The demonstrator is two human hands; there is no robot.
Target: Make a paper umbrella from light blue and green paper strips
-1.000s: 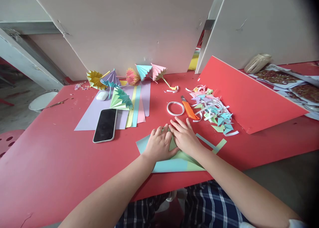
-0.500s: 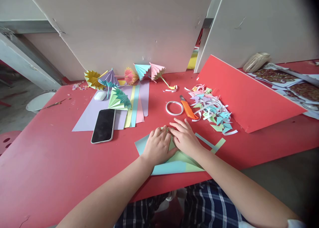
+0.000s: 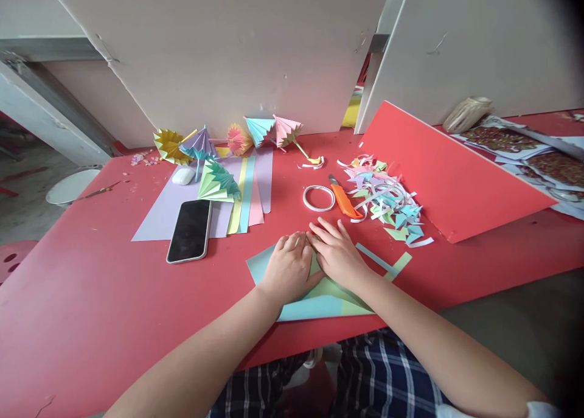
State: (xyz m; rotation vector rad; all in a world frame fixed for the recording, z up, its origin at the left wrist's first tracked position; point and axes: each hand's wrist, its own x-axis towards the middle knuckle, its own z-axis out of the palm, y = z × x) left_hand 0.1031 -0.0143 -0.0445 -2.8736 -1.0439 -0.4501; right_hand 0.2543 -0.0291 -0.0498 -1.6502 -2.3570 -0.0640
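A green sheet of paper (image 3: 333, 291) lies folded on a light blue sheet (image 3: 302, 308) near the front edge of the red table (image 3: 104, 302). My left hand (image 3: 288, 269) rests on the green paper with its fingers curled down, pressing the fold. My right hand (image 3: 336, 252) lies flat beside it, fingers stretched out over the same fold. The two hands touch at the fingertips. Neither hand holds anything.
A phone (image 3: 190, 230) lies on a lilac sheet (image 3: 160, 213) at the left. Folded paper umbrellas (image 3: 261, 129) line the back wall. A tape ring (image 3: 319, 198), an orange cutter (image 3: 344, 201) and a heap of paper scraps (image 3: 387, 204) sit behind my hands. A red board (image 3: 447, 171) leans at the right.
Almost nothing differs; the hands stay pressed on the green paper and the view has shifted slightly.
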